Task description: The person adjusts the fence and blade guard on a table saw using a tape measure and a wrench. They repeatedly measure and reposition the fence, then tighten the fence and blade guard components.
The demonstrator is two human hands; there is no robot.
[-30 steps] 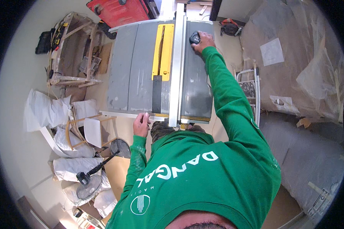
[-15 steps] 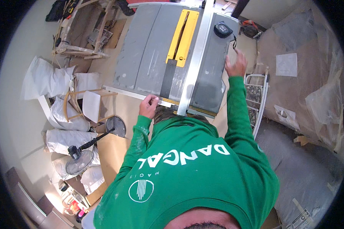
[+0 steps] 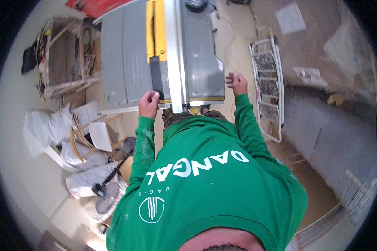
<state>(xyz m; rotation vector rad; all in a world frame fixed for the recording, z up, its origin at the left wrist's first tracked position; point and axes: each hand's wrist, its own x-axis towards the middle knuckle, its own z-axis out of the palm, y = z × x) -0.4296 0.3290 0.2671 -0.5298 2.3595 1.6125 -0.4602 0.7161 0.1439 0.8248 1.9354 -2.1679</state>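
Note:
A grey table saw (image 3: 125, 62) stands in front of me, with a yellow insert (image 3: 156, 33) around its blade slot. A dark flat strip (image 3: 156, 73) lies in line with the slot, beside the metal rip fence (image 3: 174, 54). At the front edge, my left hand (image 3: 148, 104) is closed, its fingertips by the strip's near end; what they hold, if anything, is hidden. Just off the saw's right front corner hangs my right hand (image 3: 237, 83), fingers loosely bent and apart, with nothing seen in it. A black tape measure (image 3: 196, 5) rests on the tabletop's far right.
To the right a folded white stepladder (image 3: 267, 83) stands by plastic sheeting. On the left are a wooden frame (image 3: 65, 58), a white chair (image 3: 100, 136), wrapped bundles (image 3: 48, 129) and a fan (image 3: 108, 196). A thin cord (image 3: 232, 39) trails on the floor.
My right hand has come back from the tape measure's strap toward me, off the table's side. The view has shifted, so the saw sits further left and higher. My left hand stays at the front edge.

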